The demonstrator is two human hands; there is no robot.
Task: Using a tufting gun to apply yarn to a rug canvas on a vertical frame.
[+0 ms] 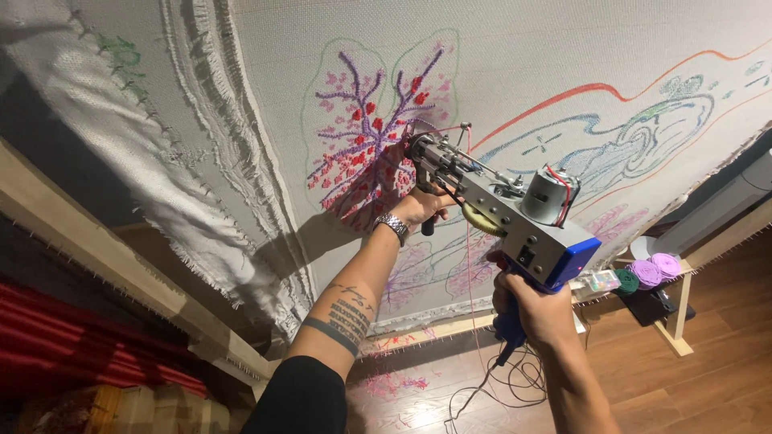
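Two hands share one tool against a stretched grey cloth (563,48), which is fixed to a wooden frame (104,273) and sketched over with coloured lines. Toward the left, a purple-and-red tufted leaf (366,133) is partly filled in. The left hand (418,207), a metal watch (392,226) on its wrist, is closed around the front grip of the tufting gun (515,217), whose needle end presses the cloth at the leaf's edge. Further right, the right hand (537,307) is wrapped shut on the blue rear handle, cord trailing to the floor (pink yarn feeds the nose). I judge the gun rigid and fairly heavy, motor on top, best gripped by both handles; the cloth is taut but yielding. Purple yarn rolls (655,269) sit on a shelf at the right.
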